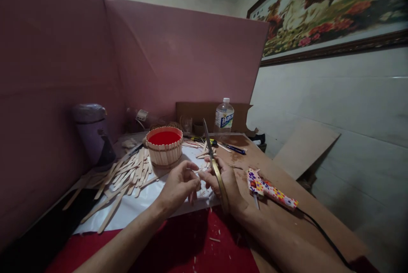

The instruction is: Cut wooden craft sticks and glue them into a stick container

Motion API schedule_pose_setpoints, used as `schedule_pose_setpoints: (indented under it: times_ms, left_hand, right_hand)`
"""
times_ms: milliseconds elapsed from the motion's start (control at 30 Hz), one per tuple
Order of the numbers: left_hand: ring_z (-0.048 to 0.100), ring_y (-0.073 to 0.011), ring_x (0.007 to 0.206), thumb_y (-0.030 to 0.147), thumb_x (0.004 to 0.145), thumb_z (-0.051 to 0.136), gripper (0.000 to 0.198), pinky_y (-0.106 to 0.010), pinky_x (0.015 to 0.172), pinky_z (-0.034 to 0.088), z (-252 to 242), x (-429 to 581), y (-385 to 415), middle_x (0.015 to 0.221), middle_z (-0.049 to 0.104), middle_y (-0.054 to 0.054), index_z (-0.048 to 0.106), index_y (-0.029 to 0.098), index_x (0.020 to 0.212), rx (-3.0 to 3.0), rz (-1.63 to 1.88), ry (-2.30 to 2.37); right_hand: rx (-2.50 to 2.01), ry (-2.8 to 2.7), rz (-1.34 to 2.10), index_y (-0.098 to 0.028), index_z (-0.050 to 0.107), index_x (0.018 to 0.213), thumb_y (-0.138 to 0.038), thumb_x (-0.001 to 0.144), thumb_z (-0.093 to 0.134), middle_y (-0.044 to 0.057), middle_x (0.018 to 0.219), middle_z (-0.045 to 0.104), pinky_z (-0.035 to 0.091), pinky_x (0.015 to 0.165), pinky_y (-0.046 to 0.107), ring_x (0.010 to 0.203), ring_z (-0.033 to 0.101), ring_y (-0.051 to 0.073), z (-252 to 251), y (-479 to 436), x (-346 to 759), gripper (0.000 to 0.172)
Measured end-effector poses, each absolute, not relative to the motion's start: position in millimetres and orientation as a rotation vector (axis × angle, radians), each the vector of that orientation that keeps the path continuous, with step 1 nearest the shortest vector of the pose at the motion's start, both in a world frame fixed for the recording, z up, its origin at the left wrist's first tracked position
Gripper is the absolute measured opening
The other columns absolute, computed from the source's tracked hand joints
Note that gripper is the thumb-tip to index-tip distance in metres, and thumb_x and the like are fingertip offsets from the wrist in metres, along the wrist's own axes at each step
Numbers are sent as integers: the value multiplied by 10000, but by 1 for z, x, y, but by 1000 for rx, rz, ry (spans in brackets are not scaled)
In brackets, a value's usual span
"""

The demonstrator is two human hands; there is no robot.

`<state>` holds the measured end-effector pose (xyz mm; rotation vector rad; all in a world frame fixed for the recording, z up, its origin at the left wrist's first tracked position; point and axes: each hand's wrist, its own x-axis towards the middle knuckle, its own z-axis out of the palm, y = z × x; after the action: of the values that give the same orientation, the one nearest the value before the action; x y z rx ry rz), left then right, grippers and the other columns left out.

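A pair of scissors (pixel 214 166) with brass-coloured handles rests in my right hand (pixel 228 183), blades pointing up and away from me. The fingertips of that hand reach toward my left hand (pixel 183 183), whose fingers are curled in close to the thumb. Whatever those left fingers pinch, if anything, is too small to make out. Just beyond the hands stands a round tub (pixel 165 156) with wooden sticks around its side and a red inside. Loose craft sticks (pixel 134 171) lie heaped to its left, and small wood scraps (pixel 205 190) are scattered beneath my hands.
On the right lies a flower-patterned glue gun (pixel 270 190) with a black cord. A plastic bottle (pixel 224 118), a dark blue pen-like tool (pixel 234 149) and a yellow-and-black cutter (pixel 204 140) are farther back. A purple flask (pixel 95 137) stands at left. Red cloth (pixel 178 243) covers the near edge.
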<state>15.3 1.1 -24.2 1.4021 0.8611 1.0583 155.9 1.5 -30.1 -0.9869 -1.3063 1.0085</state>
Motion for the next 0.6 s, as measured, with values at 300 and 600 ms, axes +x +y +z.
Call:
schedule_pose_setpoints:
  times_ms: [300,600]
  left_hand:
    - [435,-74,364,307,662,657,206,-182,356,334,-33,7,12,448,496,64,589,145,770,1483,1328,1189]
    - [526,-91,439,195,593,709,227,-210,429,393,-25,6,12,569,574,5,612,99,775,988,1173,848]
  right_hand:
    - [-940,-1229,1028,-162,527,998,-265,600,729,-74,587,522,368,432,188,466,473,83,-30,0,157,458]
    - [-922,-1212,1029,-168,518,967,-287,590,729,-79,567,511,357,408,192,437,468,83,-31,1,156,448]
